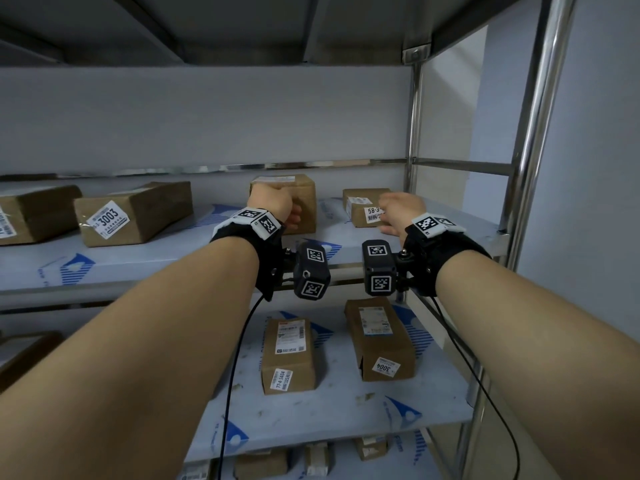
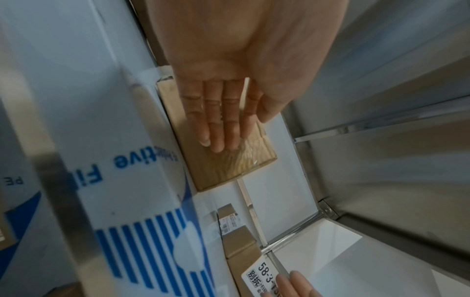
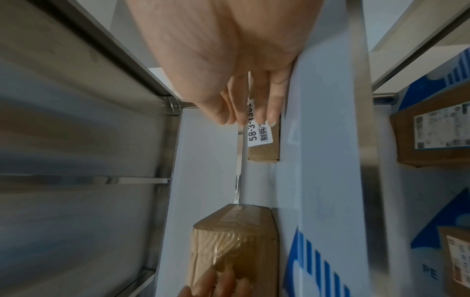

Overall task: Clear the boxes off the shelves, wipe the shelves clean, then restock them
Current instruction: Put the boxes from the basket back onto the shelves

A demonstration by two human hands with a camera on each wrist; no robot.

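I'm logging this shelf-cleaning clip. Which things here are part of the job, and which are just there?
Job:
taller box, left hand flat against it
flat box, right hand reaching it
3003 box
lower boxes
shelf

Just there:
wrist cameras
cables
wall

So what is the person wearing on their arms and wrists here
Both forearms are bare, with no sleeves. Each wrist carries a black strap with a white block on top, printed with black-and-white square codes: left band, right band. A dark boxy camera bearing the same codes hangs on each wrist's inner side: left camera, right camera. A thin black cable trails down from each.
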